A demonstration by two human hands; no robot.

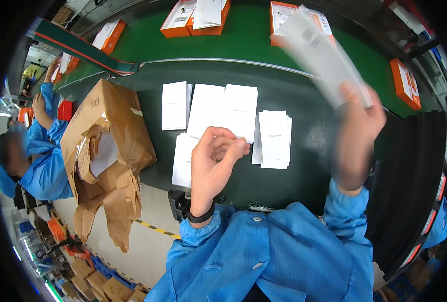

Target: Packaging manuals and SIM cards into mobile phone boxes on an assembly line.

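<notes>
My right hand (362,121) is stretched out to the right and grips a long white booklet (324,58) by its near end. The booklet is smeared by motion, and its far end reaches over an orange box on the green belt. My left hand (216,163) hovers over the table with fingers curled and thumb pressed to the forefinger. Whether anything small sits in that pinch I cannot make out. Around it lie white booklet stacks: a left stack (174,106), a middle stack (241,108), a right stack (275,140) and a near stack (183,163), partly behind my left hand.
Beyond the dark table (304,176), a green conveyor belt (253,43) carries open orange boxes (175,31) and another orange box (404,85) at right. A torn brown carton (103,136) stands at left, flaps hanging over the edge. Past it, a person in blue (47,161) works.
</notes>
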